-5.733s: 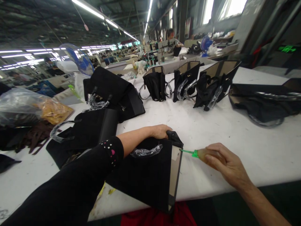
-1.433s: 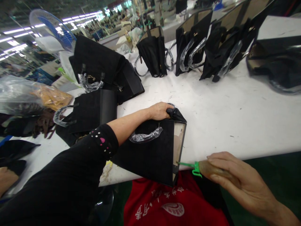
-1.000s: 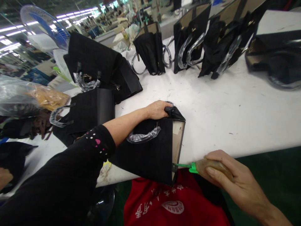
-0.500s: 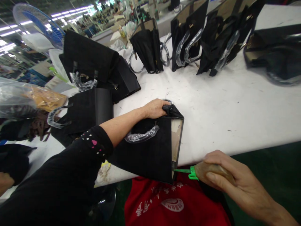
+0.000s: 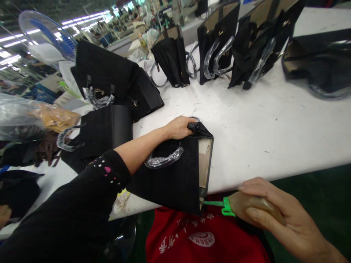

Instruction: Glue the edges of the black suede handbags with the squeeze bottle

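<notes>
A black suede handbag (image 5: 175,179) lies on its side at the near edge of the white table (image 5: 260,120), its tan-lined bottom panel facing right. My left hand (image 5: 178,127) is closed on the bag's far top corner, pinning it down. My right hand (image 5: 276,219) grips a squeeze bottle with a green nozzle (image 5: 219,204); the nozzle tip touches the bag's lower right corner. A plastic-wrapped handle (image 5: 161,160) lies across the bag's face.
Several more black handbags stand in a row at the far side (image 5: 219,47) and lie stacked at the left (image 5: 109,91). A clear plastic sack (image 5: 30,117) sits far left beside a blue fan (image 5: 46,33). A red garment (image 5: 203,237) hangs below the table edge.
The nozzle tip has travelled down the bag's right edge, from the middle to its bottom corner. My left hand has stayed on the far corner. The view has tilted downward.
</notes>
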